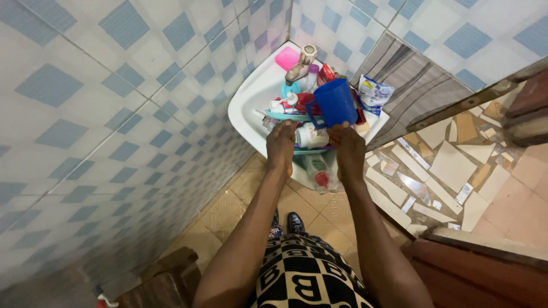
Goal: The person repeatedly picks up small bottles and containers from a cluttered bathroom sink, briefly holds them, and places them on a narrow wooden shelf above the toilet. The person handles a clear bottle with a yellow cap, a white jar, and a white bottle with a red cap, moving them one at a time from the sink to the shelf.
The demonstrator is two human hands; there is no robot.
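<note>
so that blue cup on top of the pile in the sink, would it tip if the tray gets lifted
Probably. The blue cup sits high on loose bottles in the teal tray, not on a flat base. It looks like light, stiff plastic, so a small tilt could topple it. The right hand is just below it, and the left hand grips the tray's near edge.

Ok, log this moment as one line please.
left hand: gripping teal tray | right hand: at tray's other side | blue cup on top | white sink
</note>
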